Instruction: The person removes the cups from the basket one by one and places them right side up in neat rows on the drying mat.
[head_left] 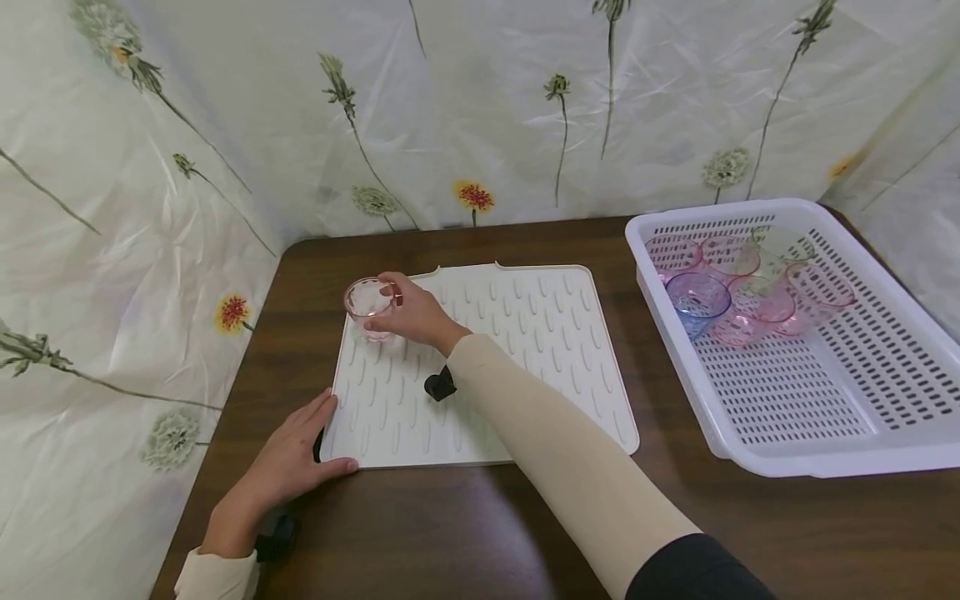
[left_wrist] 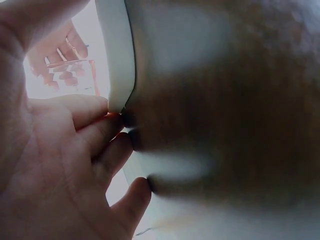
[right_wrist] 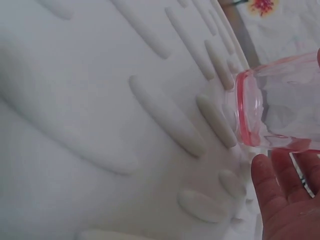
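Note:
A clear pink glass cup [head_left: 366, 300] stands upright at the far left corner of a white ridged drying mat [head_left: 540, 358]. My right hand [head_left: 420, 317] grips it from the right, thumb and fingers around its side. In the right wrist view the pink base of the cup [right_wrist: 246, 107] is right at the ridges. My left hand [head_left: 288, 457] lies at the near left corner of the mat, its fingers extended along the left edge and the thumb at the front edge. That same left hand [left_wrist: 55, 150] shows its palm in the left wrist view.
At the right stands a white perforated plastic basket [head_left: 802, 450]. Several pink cups, a blue cup [head_left: 697, 302] and a pale green cup [head_left: 783, 243] sit in its far left part. The dark wooden table [head_left: 450, 525] meets flower-printed sheeting [head_left: 465, 108] at the back and left.

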